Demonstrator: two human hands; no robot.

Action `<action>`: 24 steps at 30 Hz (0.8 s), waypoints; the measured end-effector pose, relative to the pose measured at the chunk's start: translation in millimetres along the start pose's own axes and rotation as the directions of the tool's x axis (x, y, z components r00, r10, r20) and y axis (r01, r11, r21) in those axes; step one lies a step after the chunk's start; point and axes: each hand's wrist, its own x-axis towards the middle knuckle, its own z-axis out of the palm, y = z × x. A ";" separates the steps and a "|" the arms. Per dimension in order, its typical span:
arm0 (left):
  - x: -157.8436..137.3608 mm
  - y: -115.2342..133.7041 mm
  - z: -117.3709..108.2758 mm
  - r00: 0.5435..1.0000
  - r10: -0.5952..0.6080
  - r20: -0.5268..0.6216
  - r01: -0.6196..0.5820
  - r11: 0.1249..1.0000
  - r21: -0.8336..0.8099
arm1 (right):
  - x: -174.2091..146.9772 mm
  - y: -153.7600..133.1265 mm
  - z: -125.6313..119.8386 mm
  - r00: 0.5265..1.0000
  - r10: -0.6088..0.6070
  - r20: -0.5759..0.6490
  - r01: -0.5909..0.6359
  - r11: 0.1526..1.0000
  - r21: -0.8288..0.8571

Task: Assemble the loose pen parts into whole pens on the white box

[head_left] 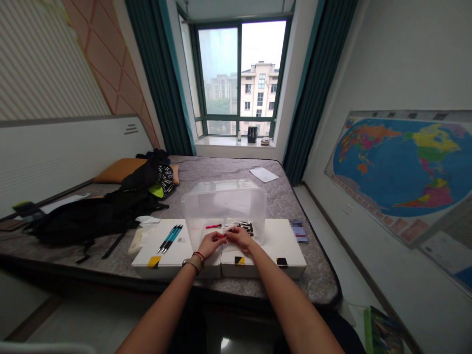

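Note:
My left hand (209, 245) and my right hand (239, 238) meet at the open front of a clear plastic bin (224, 201) lying on its side. Their fingertips are closed on a small red pen part (222, 236), mostly hidden by the fingers. Just beyond, inside the bin, lies a red pen barrel (213, 226). A loose pile of black and silver pen parts (245, 227) is behind my right hand. To the left, several blue and black pens (170, 239) lie side by side on a white box (149, 248).
A second white box (280, 241) stands alongside, with a phone-like blurred object (299, 231) at its right. The boxes rest on a mattress (317, 275). A black backpack (92, 216) lies at left, a paper sheet (264, 174) farther back.

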 end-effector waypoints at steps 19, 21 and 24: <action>1.7 1.8 -2.0 0.998 -0.021 -0.067 0.019 1.000 -0.021 | 2.3 5.8 -1.4 1.000 -0.013 0.017 0.013 1.000 -0.021; 0.9 3.3 -2.2 0.998 -0.019 -0.066 0.018 1.000 -0.014 | 1.8 5.7 -1.2 1.000 -0.015 0.013 0.015 0.999 -0.028; -0.3 4.3 -2.6 0.998 -0.008 -0.062 0.008 1.000 -0.003 | 1.1 6.1 -1.2 1.000 -0.015 0.015 0.015 1.000 -0.009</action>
